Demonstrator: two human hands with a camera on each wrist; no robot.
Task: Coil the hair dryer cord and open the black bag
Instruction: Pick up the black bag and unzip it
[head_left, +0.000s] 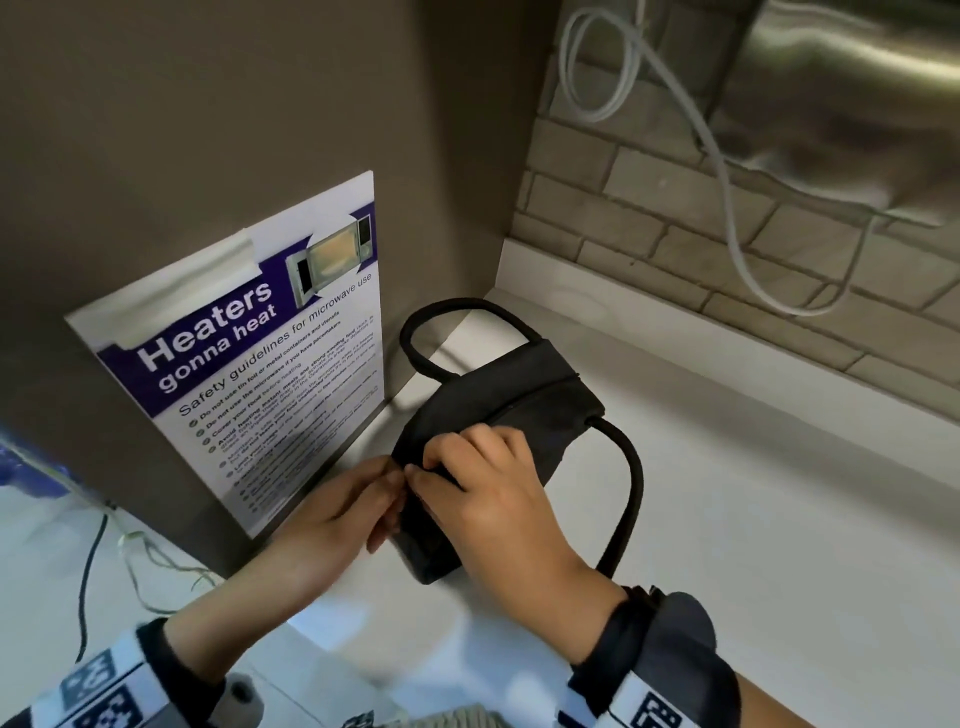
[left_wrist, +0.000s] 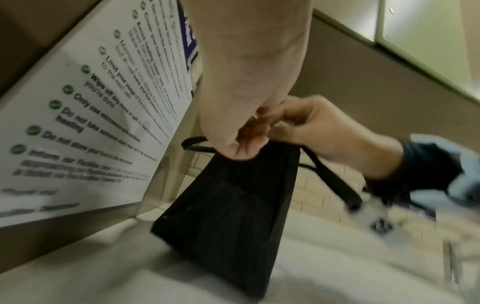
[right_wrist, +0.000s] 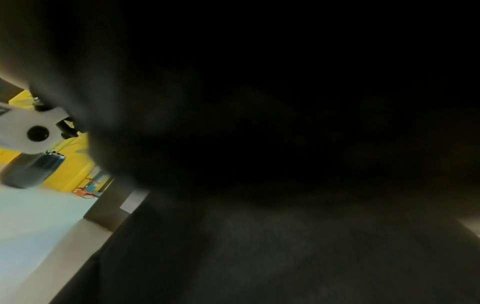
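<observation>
A black fabric bag (head_left: 519, 405) with two loop handles (head_left: 441, 317) stands on the white counter (head_left: 753, 519) in the corner. Both hands meet at its near top corner. My left hand (head_left: 392, 483) pinches the bag's top edge from the left, and my right hand (head_left: 431, 467) lies over the top and pinches the same edge from the right. In the left wrist view the left hand (left_wrist: 241, 131) and right hand (left_wrist: 285, 123) pinch together above the hanging bag (left_wrist: 233, 205). The right wrist view is dark, filled by bag fabric (right_wrist: 259, 246). No hair dryer is in sight.
A microwave safety poster (head_left: 249, 364) hangs on the brown panel just left of the bag. A brick wall (head_left: 649, 218) rises behind the counter, with a white cable (head_left: 727, 218) looping down from a metal appliance (head_left: 857, 78) at the top right.
</observation>
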